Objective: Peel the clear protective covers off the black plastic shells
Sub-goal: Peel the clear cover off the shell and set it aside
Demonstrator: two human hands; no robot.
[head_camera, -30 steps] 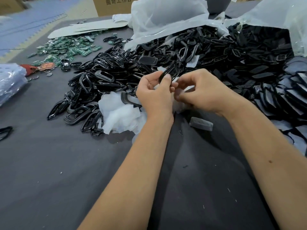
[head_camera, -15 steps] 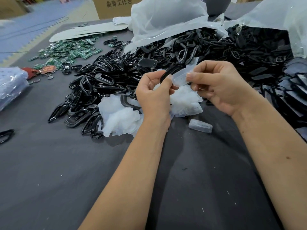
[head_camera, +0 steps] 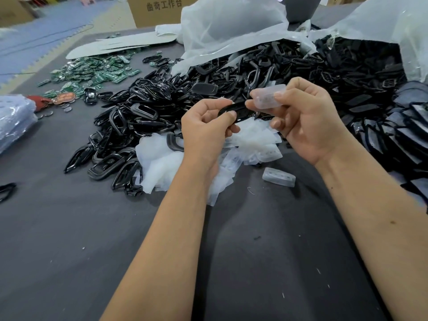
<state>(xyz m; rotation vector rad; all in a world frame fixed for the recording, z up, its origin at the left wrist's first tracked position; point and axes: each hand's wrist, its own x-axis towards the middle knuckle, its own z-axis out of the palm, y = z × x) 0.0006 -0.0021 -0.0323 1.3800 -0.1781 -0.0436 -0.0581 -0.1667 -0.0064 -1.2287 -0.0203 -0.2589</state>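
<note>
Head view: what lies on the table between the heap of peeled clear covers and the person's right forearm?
One loose clear cover lies alone on the dark cloth, apart from the heap of peeled covers and left of the right forearm. The head view shows it.

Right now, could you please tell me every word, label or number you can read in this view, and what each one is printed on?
"曲奇工作台": printed in dark characters on the cardboard box at the far edge of the table.
Green circuit boards: any markings are too small to read.
Black shells and clear covers: no readable text.
</note>
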